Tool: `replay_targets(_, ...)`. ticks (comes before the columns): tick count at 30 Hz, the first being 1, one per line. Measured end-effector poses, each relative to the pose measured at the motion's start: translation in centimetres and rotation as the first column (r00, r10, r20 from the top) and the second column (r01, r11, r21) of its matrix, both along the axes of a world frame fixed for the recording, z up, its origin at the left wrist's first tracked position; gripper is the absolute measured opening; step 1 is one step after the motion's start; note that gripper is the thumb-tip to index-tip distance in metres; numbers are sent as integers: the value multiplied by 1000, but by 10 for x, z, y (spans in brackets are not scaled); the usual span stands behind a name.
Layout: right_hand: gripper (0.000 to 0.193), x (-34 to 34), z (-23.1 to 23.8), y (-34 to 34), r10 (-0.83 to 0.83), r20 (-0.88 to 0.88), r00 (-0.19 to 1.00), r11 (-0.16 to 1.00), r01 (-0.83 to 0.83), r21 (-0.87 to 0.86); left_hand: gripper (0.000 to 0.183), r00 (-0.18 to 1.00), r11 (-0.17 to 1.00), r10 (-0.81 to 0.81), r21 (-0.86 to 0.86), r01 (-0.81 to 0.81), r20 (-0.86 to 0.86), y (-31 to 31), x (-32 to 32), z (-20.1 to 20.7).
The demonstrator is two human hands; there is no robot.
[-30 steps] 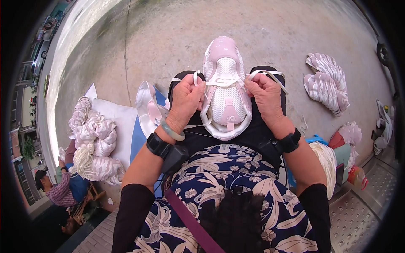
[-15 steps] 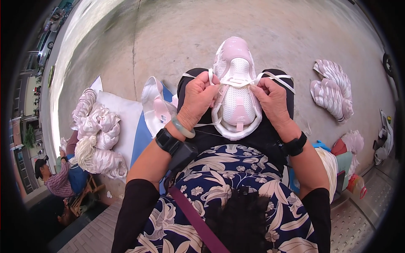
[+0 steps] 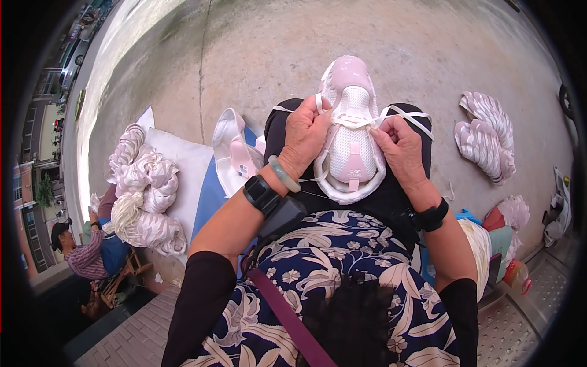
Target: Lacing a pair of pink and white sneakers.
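A pink-and-white sneaker rests across my black-clad thighs, its toe pointing away from me and its mesh tongue toward me. Whether it has a sole is hidden. White shoelace crosses its throat. My left hand is closed at the shoe's left edge, pinching the lace, a bit of which loops up above the fingers. On the other side, my right hand pinches the lace between thumb and fingers beside the eyelets. A loose lace end trails over my right thigh. Another white-and-pink shoe upper lies left of my left knee.
Bundled pink-and-white shoe pieces lie on a white sheet at left. More stacked pieces sit on the concrete floor at right. White strands hang by my right elbow. Another person sits at far left.
Shoe and hands sit slightly farther right in the picture, as does most of the scene. Both hands keep their pinch on the lace, with little other visible movement.
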State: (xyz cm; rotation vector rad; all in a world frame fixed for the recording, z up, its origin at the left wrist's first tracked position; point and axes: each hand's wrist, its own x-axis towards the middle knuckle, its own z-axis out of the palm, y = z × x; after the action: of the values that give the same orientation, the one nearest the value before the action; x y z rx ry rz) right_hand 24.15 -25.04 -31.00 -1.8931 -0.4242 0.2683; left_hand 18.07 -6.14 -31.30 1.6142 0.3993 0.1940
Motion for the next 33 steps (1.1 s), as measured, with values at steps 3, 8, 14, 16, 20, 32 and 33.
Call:
replay_targets(3, 17, 0, 0, 0, -1, 8, 1000, 1000, 1, 0, 8, 999, 995, -28, 99, 23, 46, -2, -1, -3)
replay_targets(8, 15, 0, 2, -1, 8, 8, 1000, 1000, -8, 21, 17, 994, 936, -105, 338, 98, 2, 5, 2, 4)
replay_targets(14, 13, 2, 26, -1, -45, 114, 992, 999, 48, -24, 33, 988, 876, 29, 480, 47, -150, 2, -2, 29)
replay_targets(16, 10, -4, 38, 8, 20, 257, 966, 999, -27, 21, 38, 996, 827, 38, 562, 15, -83, 0, -12, 30)
replay_targets(20, 6, -13, 40, 30, 213, 486, 848, 975, -153, -161, 54, 954, 696, -275, 709, 112, 118, -1, -25, 26)
replay_targets(32, 12, -20, 19, 54, 266, 464, 845, 910, -61, -411, 26, 974, 742, -176, 669, 35, 145, 3, -30, 12)
replay_targets(33, 12, -20, 18, 56, 269, 465, 843, 908, -61, -414, 24, 969, 747, -185, 664, 32, 162, 3, -29, 9)
